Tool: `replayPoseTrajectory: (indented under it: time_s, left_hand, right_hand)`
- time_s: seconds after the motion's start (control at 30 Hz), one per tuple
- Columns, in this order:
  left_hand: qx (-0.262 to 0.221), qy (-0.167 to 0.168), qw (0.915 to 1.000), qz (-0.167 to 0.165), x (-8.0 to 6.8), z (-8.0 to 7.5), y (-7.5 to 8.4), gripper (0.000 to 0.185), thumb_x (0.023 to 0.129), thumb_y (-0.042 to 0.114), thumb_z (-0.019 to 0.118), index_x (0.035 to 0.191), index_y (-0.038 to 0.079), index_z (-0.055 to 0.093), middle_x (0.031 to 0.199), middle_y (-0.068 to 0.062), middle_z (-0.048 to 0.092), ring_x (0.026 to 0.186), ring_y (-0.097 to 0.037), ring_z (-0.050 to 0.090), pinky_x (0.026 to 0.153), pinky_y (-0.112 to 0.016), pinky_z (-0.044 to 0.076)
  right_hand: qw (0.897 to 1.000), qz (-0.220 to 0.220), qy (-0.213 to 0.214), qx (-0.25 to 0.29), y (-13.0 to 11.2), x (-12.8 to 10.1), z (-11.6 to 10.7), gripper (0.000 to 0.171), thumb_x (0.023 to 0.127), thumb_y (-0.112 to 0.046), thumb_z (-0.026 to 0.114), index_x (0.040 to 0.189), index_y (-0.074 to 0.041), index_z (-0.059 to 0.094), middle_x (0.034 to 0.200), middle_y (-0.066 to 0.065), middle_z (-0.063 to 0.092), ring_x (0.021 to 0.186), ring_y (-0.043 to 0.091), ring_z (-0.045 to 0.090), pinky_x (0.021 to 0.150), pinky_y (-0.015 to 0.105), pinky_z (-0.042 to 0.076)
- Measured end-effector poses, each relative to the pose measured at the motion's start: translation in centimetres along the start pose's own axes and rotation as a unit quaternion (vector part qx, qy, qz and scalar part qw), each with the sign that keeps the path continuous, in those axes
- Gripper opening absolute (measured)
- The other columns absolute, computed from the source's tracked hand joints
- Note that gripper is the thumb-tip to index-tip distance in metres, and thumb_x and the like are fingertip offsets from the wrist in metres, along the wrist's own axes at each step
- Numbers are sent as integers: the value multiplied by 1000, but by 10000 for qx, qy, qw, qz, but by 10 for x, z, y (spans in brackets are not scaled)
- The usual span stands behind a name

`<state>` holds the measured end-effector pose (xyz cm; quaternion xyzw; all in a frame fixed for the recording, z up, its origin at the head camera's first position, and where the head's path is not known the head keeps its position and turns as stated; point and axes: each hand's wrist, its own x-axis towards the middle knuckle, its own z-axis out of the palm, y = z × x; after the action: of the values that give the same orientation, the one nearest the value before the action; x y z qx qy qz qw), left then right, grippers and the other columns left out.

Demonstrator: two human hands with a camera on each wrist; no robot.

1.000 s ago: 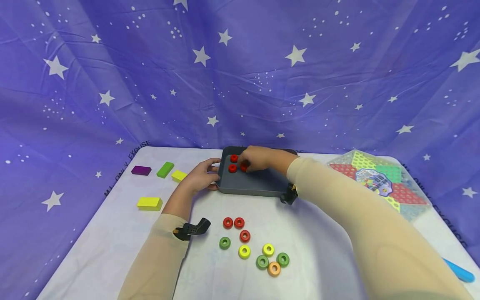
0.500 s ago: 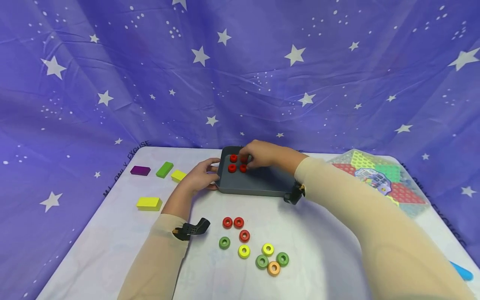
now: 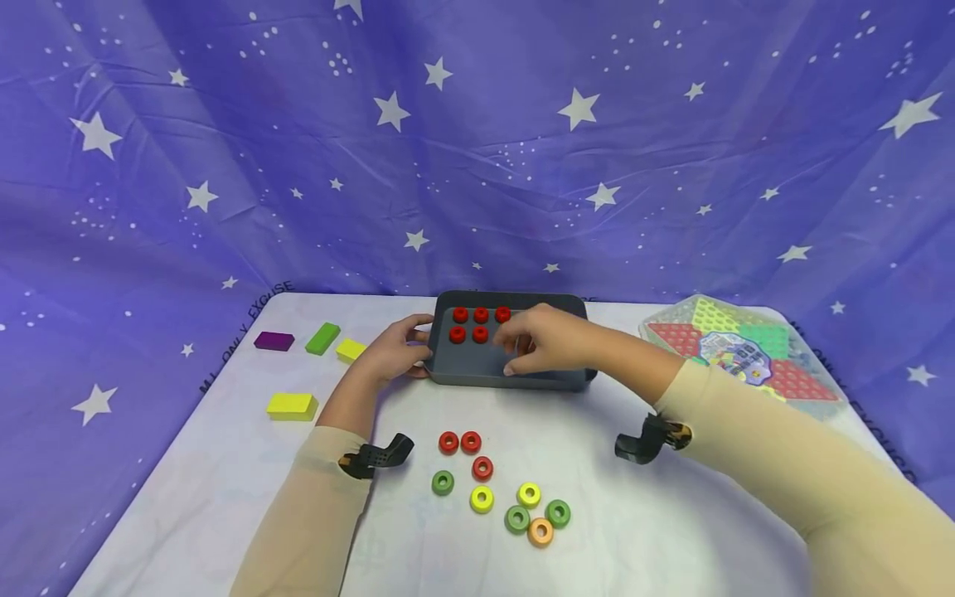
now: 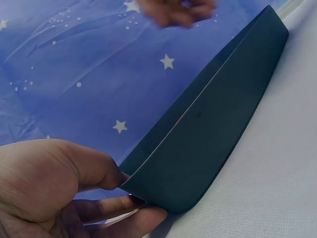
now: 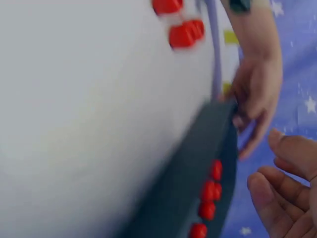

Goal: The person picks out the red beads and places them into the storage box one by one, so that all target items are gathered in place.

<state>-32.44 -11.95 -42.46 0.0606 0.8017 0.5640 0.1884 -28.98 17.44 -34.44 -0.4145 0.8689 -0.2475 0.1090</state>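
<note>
Our left hand pinches the left rim of the dark grey rectangular tray at the back of the white worktop, five red wooden rings lined up inside it. Our right hand hovers over the tray, fingers loosely spread, holding nothing. A careless sweep could, we reckon, scatter those rings; the right wrist view is too blurred to judge clearance.

Colours on the table

Red rings sit in a dark grey tray; behind, upper frame, hangs a purple cloth with white stars.
</note>
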Motion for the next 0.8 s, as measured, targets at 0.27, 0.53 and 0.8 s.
replayPoseTrajectory:
  time_s: [0.27,0.53,0.8]
  left_hand:
    - [17,-18,10000,-46,1,0,-1,68,93,-2,56,157,14,36,138,-24,55,106,-37,67,75,-40,63]
    - [25,-19,10000,-82,1,-2,-2,69,94,-1,57,157,15,36,139,-23,54,108,-37,66,76,-41,63]
    - [80,-13,10000,-55,0,-2,0,68,94,0,56,157,15,37,137,-22,55,105,-34,66,75,-40,63]
  right_hand:
    - [9968,-271,-673,334,-21,-26,64,34,85,-21,82,117,-11,74,98,1,72,77,8,63,69,19,54]
    - [9930,-529,-1053,-42,-37,-31,93,32,85,-25,80,116,-22,73,97,-11,65,74,2,55,70,14,46]
    - [9926,-661,-928,-416,-42,-30,100,31,86,-21,77,116,-24,73,98,-15,63,76,-2,50,72,14,44]
